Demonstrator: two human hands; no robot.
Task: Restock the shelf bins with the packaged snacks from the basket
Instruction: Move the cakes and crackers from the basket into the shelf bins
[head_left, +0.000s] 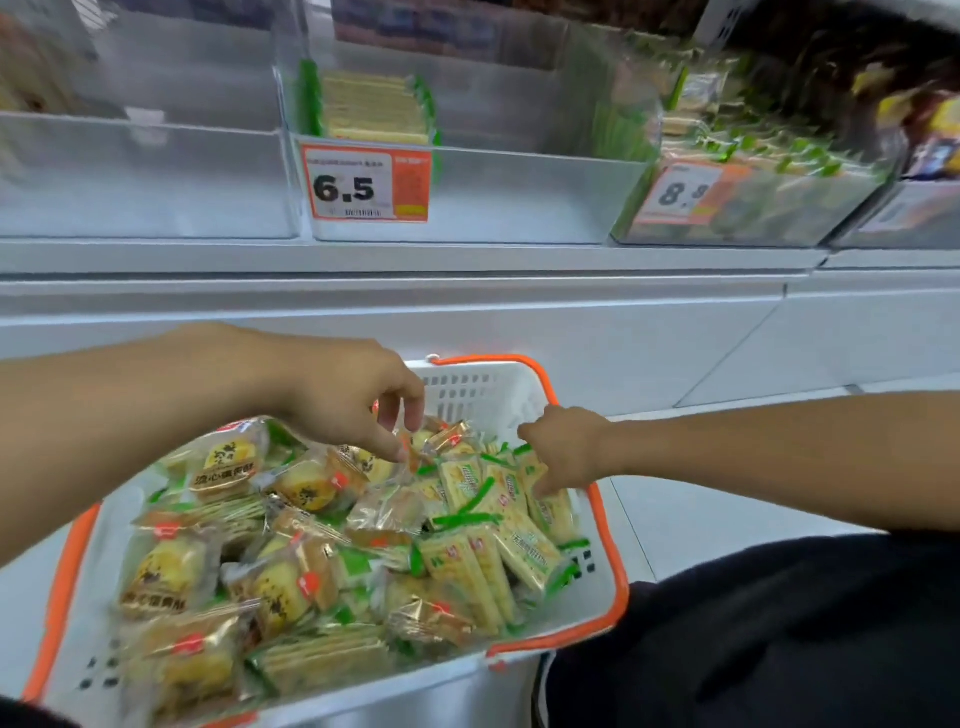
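A white basket with an orange rim sat low in front of the person. It was full of small wrapped snacks. Yellow cakes in clear wrappers lay mostly on the left side. Long cracker packs with green ends lay mostly on the right side.

The left hand reached over the basket from the left. Its fingers were bent down, and the thumb and fingertips pinched a small orange and clear snack pack near the top of the pile.

The right hand came in from the right. It was down among the cracker packs by the right rim. Its fingers were curled and touched the packs, but the picture did not show if they held one.

Above the basket ran a white shelf with clear bins. The middle bin had a price tag that said 6.5. A short row of yellow cracker packs stood at the left of it, and the rest of that bin showed bare. The bin to the right had a tag that said 8.9 and held many green and yellow packs. The bin on the left was blurry.

A dark trouser leg showed at the bottom right.
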